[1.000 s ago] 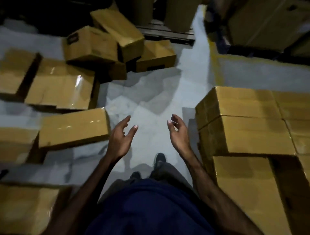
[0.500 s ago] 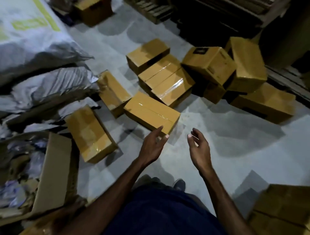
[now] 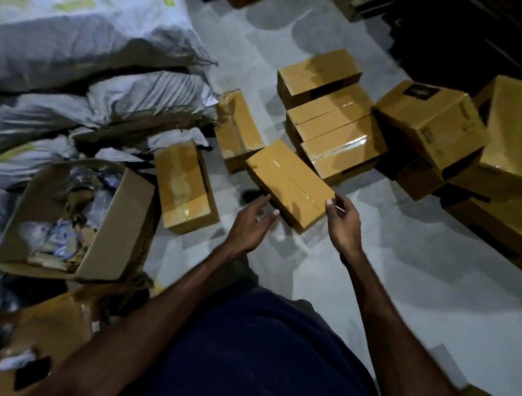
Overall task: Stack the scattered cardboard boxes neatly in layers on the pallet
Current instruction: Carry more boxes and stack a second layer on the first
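Hands nearer now, left hand (image 3: 248, 226) and right hand (image 3: 343, 219) fingers loosely spread, flanking taped box (image 3: 289, 185).

You are looking through dim, uneven light: the floor (image 3: 324, 282) is showing soft grey shadows, tape on the boxes (image 3: 343, 147) is glaring (faintly), and the edges are blurring and bending.

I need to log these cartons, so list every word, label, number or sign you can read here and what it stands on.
No text can be read in this view.
Dark label on top of the tilted box at right: too dark and blurred to read.
Yellow-green marks on the grey sack at top left: cut off and blurred, unreadable.
The sealed box nearest the hands: tape only, no print visible.
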